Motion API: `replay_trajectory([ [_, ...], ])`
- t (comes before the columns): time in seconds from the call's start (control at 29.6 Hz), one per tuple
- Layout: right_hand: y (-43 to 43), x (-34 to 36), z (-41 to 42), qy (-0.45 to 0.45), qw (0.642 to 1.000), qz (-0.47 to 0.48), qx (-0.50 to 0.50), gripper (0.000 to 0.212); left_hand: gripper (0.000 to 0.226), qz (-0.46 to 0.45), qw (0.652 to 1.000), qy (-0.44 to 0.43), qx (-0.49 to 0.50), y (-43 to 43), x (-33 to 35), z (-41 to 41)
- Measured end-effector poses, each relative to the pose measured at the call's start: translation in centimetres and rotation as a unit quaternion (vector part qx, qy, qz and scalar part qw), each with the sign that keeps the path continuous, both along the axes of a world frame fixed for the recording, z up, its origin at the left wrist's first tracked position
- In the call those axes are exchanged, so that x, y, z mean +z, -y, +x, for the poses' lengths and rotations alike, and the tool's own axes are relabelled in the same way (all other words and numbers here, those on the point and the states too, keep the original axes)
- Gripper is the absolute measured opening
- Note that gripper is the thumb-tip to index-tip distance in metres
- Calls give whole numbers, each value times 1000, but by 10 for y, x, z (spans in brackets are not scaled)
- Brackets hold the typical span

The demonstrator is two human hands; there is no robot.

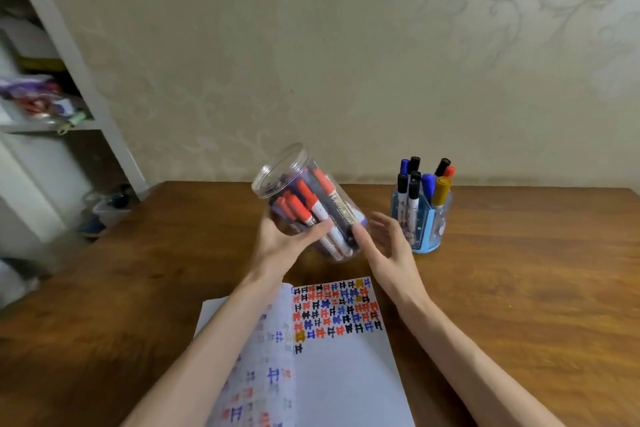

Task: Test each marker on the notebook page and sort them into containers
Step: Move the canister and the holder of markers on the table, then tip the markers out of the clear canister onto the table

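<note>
The open notebook (346, 374) runs off the near edge. Its left page is partly hidden under the left forearm and the marks there are faint, while the right page carries rows of red, black, blue and yellow marks. Beyond it the left hand (287, 239) grips a tilted clear jar (273, 170) of markers (311, 201), and the right hand (391, 246) lies open, fingers straight, at the jar's right side, contact unclear. Farther right a blue holder (424, 236) of upright markers (414, 184) stands on the brown wooden table (519, 270), before a pale patterned wall (346, 45), with a blurred cluttered shelf (52, 45) far left.
</note>
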State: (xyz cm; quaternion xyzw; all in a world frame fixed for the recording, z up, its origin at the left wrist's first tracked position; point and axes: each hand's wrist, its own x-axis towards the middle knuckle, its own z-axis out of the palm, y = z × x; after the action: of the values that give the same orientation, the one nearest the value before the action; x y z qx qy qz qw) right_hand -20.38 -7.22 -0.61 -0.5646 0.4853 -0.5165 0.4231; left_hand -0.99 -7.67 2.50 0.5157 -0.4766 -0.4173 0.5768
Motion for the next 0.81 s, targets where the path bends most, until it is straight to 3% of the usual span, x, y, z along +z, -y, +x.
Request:
replay_trajectory([
  [0.1, 2, 3, 22, 158, 972, 135, 107, 96, 89, -4, 996, -80, -37, -14, 1, 10],
  [0.2, 3, 4, 36, 278, 928, 162, 187, 81, 79, 8, 991, -118, -54, -19, -3, 10],
  [0.27, 2, 8, 40, 307, 923, 150, 179, 68, 77, 24, 991, -122, -51, -18, -7, 11],
  [0.34, 4, 10, 38, 324, 925, 137, 143, 62, 92, 19, 990, -137, -10, -15, -8, 20],
  [0.44, 10, 7, 32, 295, 943, 124, 93, 61, 109, -18, 993, -104, 56, -8, -4, 46],
  [0.57, 19, 4, 27, 225, 966, 110, 58, 95, 133, -46, 999, 21, -11, -5, -7, 61],
  [0.67, 19, 5, 30, 168, 981, 87, 37, 114, 128, -39, 996, 63, -40, -5, -20, 60],
  [0.81, 22, 14, 33, 87, 996, 5, 16, 97, 112, -8, 994, 107, -5, -5, -25, 60],
])
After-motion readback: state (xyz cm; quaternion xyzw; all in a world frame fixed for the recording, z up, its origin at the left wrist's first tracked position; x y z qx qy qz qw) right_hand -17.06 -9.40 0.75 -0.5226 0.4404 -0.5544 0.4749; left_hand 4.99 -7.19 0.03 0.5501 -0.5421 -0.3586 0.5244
